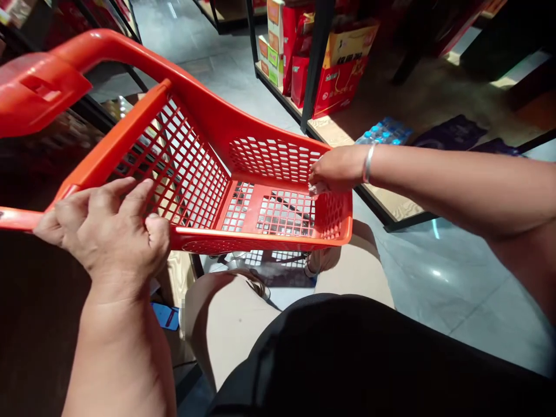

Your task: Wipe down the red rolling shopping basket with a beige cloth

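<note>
Two hands | orange mesh basket (260,168) tilted | left fingers (130,194) clamp rim | right fingers (316,179) pinch cloth (318,189)

Both hands (106,226) on orange basket (260,156)

The basket's (208,174) handle runs off the left edge; right hand's (336,168) fingertips hide behind its rim, pressing something unclear.

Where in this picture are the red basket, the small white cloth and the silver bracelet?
red basket (260,238): head view, on its near rim.
white cloth (318,188): head view, on the bit showing under the right hand's fingers.
silver bracelet (368,164): head view, on the band at the right wrist.
</note>
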A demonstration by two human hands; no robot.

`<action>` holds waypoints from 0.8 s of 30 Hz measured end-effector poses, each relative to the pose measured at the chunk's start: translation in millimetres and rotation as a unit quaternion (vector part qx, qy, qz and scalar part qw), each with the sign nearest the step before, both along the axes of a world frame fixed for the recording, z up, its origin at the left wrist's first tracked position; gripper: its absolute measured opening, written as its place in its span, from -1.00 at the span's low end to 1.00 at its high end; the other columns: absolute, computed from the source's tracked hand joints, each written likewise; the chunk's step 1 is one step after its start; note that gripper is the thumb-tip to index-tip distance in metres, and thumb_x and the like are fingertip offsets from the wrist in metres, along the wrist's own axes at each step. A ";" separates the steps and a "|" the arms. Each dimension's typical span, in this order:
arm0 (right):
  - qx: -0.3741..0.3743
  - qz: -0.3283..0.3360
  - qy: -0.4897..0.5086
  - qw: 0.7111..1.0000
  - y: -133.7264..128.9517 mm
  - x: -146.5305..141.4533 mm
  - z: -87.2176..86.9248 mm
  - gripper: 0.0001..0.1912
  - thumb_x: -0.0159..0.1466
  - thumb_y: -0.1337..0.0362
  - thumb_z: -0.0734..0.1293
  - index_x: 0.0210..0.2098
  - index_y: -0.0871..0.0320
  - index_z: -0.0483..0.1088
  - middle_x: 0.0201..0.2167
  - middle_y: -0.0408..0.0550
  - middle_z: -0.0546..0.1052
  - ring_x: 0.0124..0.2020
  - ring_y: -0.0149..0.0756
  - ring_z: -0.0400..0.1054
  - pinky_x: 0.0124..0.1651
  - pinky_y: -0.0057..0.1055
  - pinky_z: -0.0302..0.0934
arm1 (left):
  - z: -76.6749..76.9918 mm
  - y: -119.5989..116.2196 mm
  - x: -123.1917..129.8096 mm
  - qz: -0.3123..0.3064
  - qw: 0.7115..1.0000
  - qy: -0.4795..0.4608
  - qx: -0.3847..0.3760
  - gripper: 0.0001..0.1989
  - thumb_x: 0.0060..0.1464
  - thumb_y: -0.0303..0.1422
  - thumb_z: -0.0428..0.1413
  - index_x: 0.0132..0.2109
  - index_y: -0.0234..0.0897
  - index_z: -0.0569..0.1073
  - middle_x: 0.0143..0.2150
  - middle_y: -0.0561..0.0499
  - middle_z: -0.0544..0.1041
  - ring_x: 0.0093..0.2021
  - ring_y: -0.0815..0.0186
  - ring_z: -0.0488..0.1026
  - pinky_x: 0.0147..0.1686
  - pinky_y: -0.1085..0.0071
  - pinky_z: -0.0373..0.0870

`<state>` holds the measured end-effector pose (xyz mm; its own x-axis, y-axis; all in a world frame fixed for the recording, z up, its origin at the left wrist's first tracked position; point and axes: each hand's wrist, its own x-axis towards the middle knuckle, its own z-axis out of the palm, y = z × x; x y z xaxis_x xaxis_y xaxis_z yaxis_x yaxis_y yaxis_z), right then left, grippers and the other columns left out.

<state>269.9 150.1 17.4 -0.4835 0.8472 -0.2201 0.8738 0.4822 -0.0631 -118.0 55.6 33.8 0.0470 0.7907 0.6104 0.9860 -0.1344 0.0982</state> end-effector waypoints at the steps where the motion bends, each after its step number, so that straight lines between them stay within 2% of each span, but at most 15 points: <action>1: -0.038 0.034 -0.054 0.997 -11.9 0.5 16.3 -0.79 0.25 0.15 0.43 -0.40 0.18 0.58 -0.37 -0.12 0.60 -0.31 -0.36 0.46 -0.20 -0.40 0.23 | -0.7 0.4 -0.4 0.000 1.000 0.005 0.005 -0.44 0.09 -0.13 -0.03 0.14 -0.19 0.58 0.14 -0.16 0.57 0.21 -0.18 0.35 0.18 -0.31 0.11; 2: -0.067 0.058 -0.090 0.992 -26.2 -0.6 29.3 -0.81 0.26 0.14 0.42 -0.32 0.14 0.60 -0.32 -0.08 0.61 -0.29 -0.31 0.45 -0.21 -0.38 0.22 | -1.5 0.8 -0.9 0.002 1.000 0.010 0.009 -0.45 0.09 -0.13 -0.03 0.13 -0.20 0.58 0.14 -0.17 0.57 0.21 -0.16 0.35 0.18 -0.28 0.11; 4: -0.106 0.089 -0.079 0.987 -57.3 -5.2 44.2 -0.84 0.24 0.19 0.42 -0.24 0.11 0.59 -0.27 -0.03 0.61 -0.28 -0.28 0.43 -0.24 -0.38 0.18 | -2.7 2.1 -1.7 0.014 1.000 0.016 0.015 -0.47 0.09 -0.15 -0.02 0.12 -0.20 0.58 0.12 -0.14 0.58 0.19 -0.11 0.36 0.18 -0.22 0.12; 6: -0.143 0.120 0.002 0.982 -84.5 -9.9 45.6 -0.83 0.16 0.33 0.42 -0.23 0.10 0.57 -0.30 -0.06 0.60 -0.32 -0.30 0.40 -0.27 -0.41 0.16 | -3.4 3.3 -2.1 0.027 0.999 0.030 0.019 -0.51 0.10 -0.19 0.00 0.10 -0.18 0.59 0.09 -0.09 0.60 0.16 -0.04 0.38 0.18 -0.15 0.12; 8: -0.158 0.147 0.106 0.971 -102.8 -14.1 39.2 -0.74 0.08 0.46 0.38 -0.24 0.09 0.54 -0.32 -0.09 0.57 -0.34 -0.31 0.38 -0.28 -0.43 0.17 | -3.5 3.4 -1.9 0.035 0.998 0.051 0.016 -0.55 0.12 -0.23 0.01 0.08 -0.20 0.59 0.07 -0.06 0.60 0.12 0.02 0.38 0.16 -0.09 0.13; 11: -0.088 0.139 0.284 0.945 -115.5 -27.7 28.3 -0.65 0.06 0.52 0.28 -0.21 0.09 0.50 -0.23 -0.09 0.55 -0.24 -0.27 0.42 -0.16 -0.38 0.28 | -3.1 1.3 -0.5 0.043 0.997 0.060 0.010 -0.59 0.16 -0.27 0.01 0.07 -0.23 0.60 0.05 -0.08 0.60 0.10 0.02 0.37 0.15 -0.04 0.13; 13: -0.013 0.120 0.396 0.910 -120.1 -48.1 23.4 -0.51 0.05 0.53 0.24 -0.06 0.09 0.47 -0.08 -0.06 0.53 -0.05 -0.21 0.43 0.05 -0.27 0.33 | -2.6 -0.7 1.2 0.043 0.997 0.059 0.008 -0.61 0.19 -0.27 0.01 0.06 -0.22 0.60 0.04 -0.09 0.60 0.09 0.00 0.38 0.15 -0.03 0.12; 15: 0.067 0.111 0.476 0.870 -125.5 -78.2 17.4 -0.35 0.04 0.55 0.22 0.12 0.08 0.38 0.11 0.00 0.46 0.17 -0.16 0.35 0.27 -0.15 0.25 | -1.4 -2.8 3.3 0.043 0.997 0.068 0.005 -0.63 0.21 -0.25 0.00 0.02 -0.19 0.61 0.00 -0.09 0.61 0.06 -0.01 0.39 0.14 -0.04 0.13; 17: 0.126 0.115 0.505 0.846 -132.5 -112.3 6.8 -0.25 0.06 0.55 0.24 0.25 0.06 0.29 0.28 0.05 0.32 0.32 -0.12 0.20 0.41 -0.07 0.12 | 1.1 -5.1 5.9 0.054 0.996 0.076 -0.003 -0.65 0.24 -0.22 -0.02 -0.04 -0.17 0.62 -0.06 -0.09 0.62 0.02 -0.01 0.40 0.11 -0.03 0.16; 18: 0.143 0.119 0.493 0.850 -136.0 -128.1 -0.6 -0.23 0.08 0.54 0.26 0.28 0.04 0.27 0.33 0.05 0.26 0.36 -0.07 0.14 0.44 -0.03 0.08 | 2.7 -6.4 7.0 0.061 0.995 0.077 -0.011 -0.63 0.26 -0.20 -0.04 -0.06 -0.18 0.63 -0.08 -0.10 0.62 0.00 -0.01 0.40 0.11 -0.02 0.17; 20: 0.159 0.113 0.431 0.881 -140.6 -152.5 -17.4 -0.32 0.17 0.49 0.28 0.26 -0.04 0.32 0.38 0.00 0.22 0.35 0.05 0.13 0.46 0.12 0.01 | 6.1 -9.2 8.1 0.074 0.994 0.078 -0.031 -0.58 0.30 -0.14 -0.08 -0.10 -0.20 0.63 -0.10 -0.13 0.63 -0.02 0.00 0.40 0.11 -0.01 0.18; 22: 0.175 0.108 0.367 0.907 -140.0 -164.3 -32.3 -0.48 0.29 0.42 0.26 0.19 -0.12 0.41 0.36 -0.08 0.28 0.30 0.12 0.17 0.46 0.25 -0.08 | 8.8 -12.1 7.1 0.081 0.992 0.081 -0.051 -0.53 0.32 -0.08 -0.10 -0.09 -0.20 0.63 -0.10 -0.13 0.63 -0.01 0.01 0.39 0.13 0.01 0.17; 24: 0.198 0.117 0.335 0.914 -133.3 -165.0 -41.1 -0.57 0.35 0.38 0.23 0.13 -0.14 0.46 0.31 -0.11 0.35 0.25 0.12 0.22 0.44 0.29 -0.09 | 11.3 -14.5 4.0 0.074 0.991 0.090 -0.067 -0.50 0.32 -0.02 -0.12 -0.03 -0.19 0.61 -0.08 -0.13 0.63 -0.01 0.04 0.40 0.13 0.05 0.15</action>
<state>104.9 16.8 -23.7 -0.5758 0.6521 0.4931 0.5726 0.7522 -0.3261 -114.0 41.0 45.0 0.0235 0.8701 0.4922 0.9971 0.0154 -0.0749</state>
